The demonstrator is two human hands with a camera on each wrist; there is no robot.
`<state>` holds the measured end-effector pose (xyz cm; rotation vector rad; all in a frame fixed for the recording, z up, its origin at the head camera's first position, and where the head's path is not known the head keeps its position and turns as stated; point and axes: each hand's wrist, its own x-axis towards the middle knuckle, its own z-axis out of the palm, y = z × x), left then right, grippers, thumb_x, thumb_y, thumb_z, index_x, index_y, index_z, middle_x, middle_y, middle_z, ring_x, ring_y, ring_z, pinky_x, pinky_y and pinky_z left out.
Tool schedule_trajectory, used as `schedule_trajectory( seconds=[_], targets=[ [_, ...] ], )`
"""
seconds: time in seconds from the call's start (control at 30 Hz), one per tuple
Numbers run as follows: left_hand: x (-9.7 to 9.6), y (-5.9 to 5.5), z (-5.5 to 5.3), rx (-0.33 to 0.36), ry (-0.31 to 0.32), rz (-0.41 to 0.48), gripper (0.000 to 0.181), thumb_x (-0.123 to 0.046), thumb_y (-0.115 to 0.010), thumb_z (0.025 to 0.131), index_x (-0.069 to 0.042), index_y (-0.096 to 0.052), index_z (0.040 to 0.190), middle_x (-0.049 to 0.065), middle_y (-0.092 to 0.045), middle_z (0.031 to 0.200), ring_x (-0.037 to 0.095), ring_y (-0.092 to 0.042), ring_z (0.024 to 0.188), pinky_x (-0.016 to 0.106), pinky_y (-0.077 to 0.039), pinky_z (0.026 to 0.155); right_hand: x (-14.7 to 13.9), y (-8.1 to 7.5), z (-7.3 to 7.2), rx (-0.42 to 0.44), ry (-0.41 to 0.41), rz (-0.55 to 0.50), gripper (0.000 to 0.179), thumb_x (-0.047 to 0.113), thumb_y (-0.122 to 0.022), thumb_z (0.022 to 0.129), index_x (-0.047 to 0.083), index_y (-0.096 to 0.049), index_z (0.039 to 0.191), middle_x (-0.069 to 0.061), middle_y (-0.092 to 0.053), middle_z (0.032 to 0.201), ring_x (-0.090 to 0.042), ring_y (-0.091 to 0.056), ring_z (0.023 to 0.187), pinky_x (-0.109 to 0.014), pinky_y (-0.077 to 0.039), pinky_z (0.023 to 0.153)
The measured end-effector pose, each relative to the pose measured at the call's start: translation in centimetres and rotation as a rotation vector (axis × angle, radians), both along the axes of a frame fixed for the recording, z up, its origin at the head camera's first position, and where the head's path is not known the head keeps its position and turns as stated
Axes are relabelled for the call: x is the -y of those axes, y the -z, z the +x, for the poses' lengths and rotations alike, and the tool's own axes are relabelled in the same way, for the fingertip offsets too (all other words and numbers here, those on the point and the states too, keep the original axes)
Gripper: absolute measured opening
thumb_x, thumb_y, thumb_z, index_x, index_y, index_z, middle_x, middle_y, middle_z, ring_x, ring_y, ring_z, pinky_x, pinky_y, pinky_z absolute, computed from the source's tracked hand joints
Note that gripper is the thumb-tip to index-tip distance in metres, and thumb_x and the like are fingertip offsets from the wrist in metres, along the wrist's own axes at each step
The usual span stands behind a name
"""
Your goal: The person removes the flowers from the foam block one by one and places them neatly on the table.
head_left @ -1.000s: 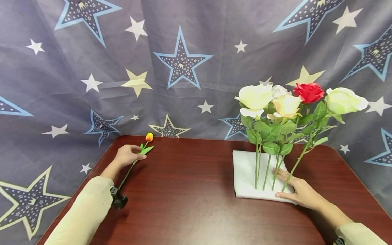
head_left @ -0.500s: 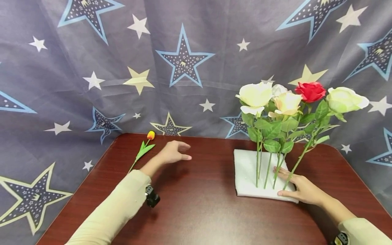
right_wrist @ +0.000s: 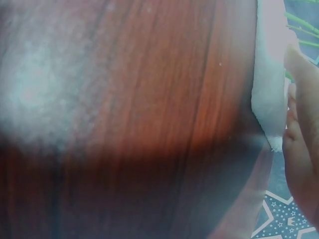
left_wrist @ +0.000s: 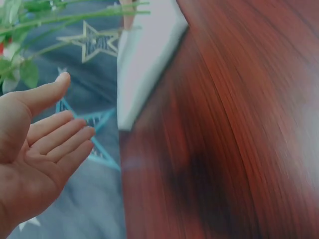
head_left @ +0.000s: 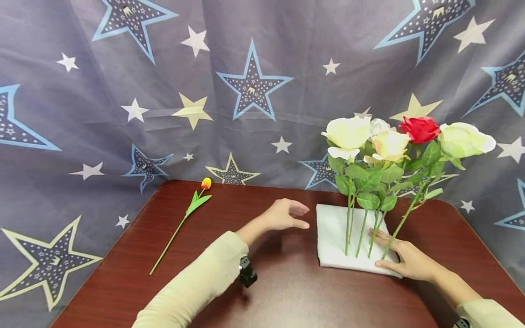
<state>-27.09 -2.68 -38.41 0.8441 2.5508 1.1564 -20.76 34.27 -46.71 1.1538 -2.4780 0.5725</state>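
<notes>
Glossy red-brown tabletop (right_wrist: 149,89), white slab (right_wrist: 269,64), right grip (right_wrist: 303,137) at its edge, green stems (right_wrist: 301,20), star-patterned cloth (right_wrist: 280,174).

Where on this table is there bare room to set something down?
On the table, one bare patch lies between the tulip and the left grip. Another lies on the near side of the white block, between the left sleeve and the right forearm. The block is crowded: rose stems stand on it and the right grip rests there.
</notes>
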Motion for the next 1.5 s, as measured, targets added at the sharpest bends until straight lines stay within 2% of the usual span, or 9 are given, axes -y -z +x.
schedule_trajectory(
  seconds=[0.1, 0.2, 0.43, 0.73, 0.87, 1.0, 1.2, 1.4, 1.5],
  targets=[
    [-1.7, 0.0, 0.0, 0.028, 0.026, 0.053, 0.045, -0.015, -0.077, 0.080, 0.000, -0.065, 0.121, 0.018, -0.068, 0.121, 0.027, -0.066, 0.114, 0.024, -0.055, 0.096, 0.1, 0.1, 0.1, 0.007, 0.016, -0.004, 0.063, 0.021, -0.083, 0.072, -0.004, -0.060, 0.125, -0.019, -0.059, 0.134, 0.018, -0.021, 0.137, 0.005, -0.019, 0.107],
    [-3.1, -0.2, 0.1, 0.047, 0.034, 0.078, 0.045, -0.015, -0.078, 0.080, 0.000, -0.065, 0.121, 0.018, -0.068, 0.120, 0.026, -0.066, 0.113, 0.022, -0.056, 0.093, 0.2, 0.3, 0.1, 0.009, 0.021, -0.016, 0.063, 0.021, -0.084, 0.070, -0.003, -0.062, 0.124, -0.022, -0.061, 0.130, 0.018, -0.022, 0.137, 0.005, -0.019, 0.107],
    [-5.6, -0.6, 0.4, 0.110, 0.024, 0.175, 0.039, -0.015, -0.077, 0.081, -0.004, -0.068, 0.117, 0.012, -0.072, 0.115, 0.020, -0.070, 0.107, 0.011, -0.055, 0.078, 0.2, 0.6, 0.0, -0.023, 0.014, -0.049, 0.064, 0.019, -0.085, 0.067, -0.002, -0.062, 0.123, -0.018, -0.062, 0.130, 0.016, -0.027, 0.137, 0.003, -0.022, 0.107],
    [-7.0, -0.3, 0.4, 0.196, -0.011, 0.395, 0.030, -0.011, -0.076, 0.082, -0.004, -0.072, 0.111, 0.013, -0.073, 0.110, 0.014, -0.071, 0.100, 0.011, -0.054, 0.078, 0.2, 0.4, 0.0, -0.022, 0.032, -0.054, 0.064, 0.019, -0.086, 0.066, -0.002, -0.063, 0.121, -0.022, -0.064, 0.126, 0.017, -0.029, 0.135, 0.004, -0.023, 0.107],
    [-7.4, -0.1, 0.6, 0.217, -0.027, 0.462, 0.029, -0.013, -0.076, 0.082, -0.007, -0.072, 0.111, 0.011, -0.073, 0.111, 0.005, -0.070, 0.099, 0.011, -0.053, 0.080, 0.2, 0.3, 0.0, -0.007, 0.042, -0.051, 0.063, 0.019, -0.086, 0.066, -0.002, -0.064, 0.121, -0.022, -0.064, 0.125, 0.018, -0.029, 0.134, 0.004, -0.022, 0.106],
    [-8.0, 0.1, 0.9, 0.234, -0.050, 0.512, 0.029, -0.012, -0.076, 0.081, -0.006, -0.073, 0.110, 0.012, -0.073, 0.109, 0.003, -0.069, 0.096, 0.012, -0.054, 0.078, 0.2, 0.3, 0.2, 0.010, 0.056, -0.044, 0.062, 0.021, -0.086, 0.067, -0.001, -0.064, 0.121, -0.020, -0.064, 0.126, 0.019, -0.028, 0.134, 0.005, -0.021, 0.105],
    [-8.8, 0.3, 1.5, 0.226, -0.060, 0.553, 0.027, -0.011, -0.077, 0.081, -0.003, -0.073, 0.106, 0.015, -0.074, 0.104, 0.005, -0.071, 0.092, 0.012, -0.055, 0.075, 0.3, 0.3, 0.1, -0.005, 0.053, -0.039, 0.063, 0.021, -0.086, 0.066, -0.002, -0.064, 0.120, -0.020, -0.065, 0.125, 0.019, -0.028, 0.134, 0.004, -0.022, 0.106],
    [-9.4, 0.5, 2.0, 0.215, -0.023, 0.669, 0.023, -0.002, -0.074, 0.081, 0.008, -0.072, 0.101, 0.025, -0.071, 0.098, 0.026, -0.074, 0.089, 0.021, -0.060, 0.077, 0.3, 0.4, 0.1, -0.012, 0.041, -0.048, 0.063, 0.020, -0.087, 0.065, -0.002, -0.064, 0.120, -0.021, -0.066, 0.123, 0.018, -0.029, 0.134, 0.004, -0.022, 0.107],
    [-9.6, 0.4, 2.1, 0.198, -0.016, 0.675, 0.022, -0.001, -0.074, 0.081, 0.010, -0.071, 0.100, 0.026, -0.070, 0.097, 0.031, -0.073, 0.088, 0.022, -0.061, 0.076, 0.2, 0.3, 0.0, -0.025, 0.024, -0.046, 0.063, 0.020, -0.087, 0.065, -0.002, -0.065, 0.119, -0.017, -0.065, 0.126, 0.017, -0.029, 0.135, 0.003, -0.022, 0.108]
  ],
)
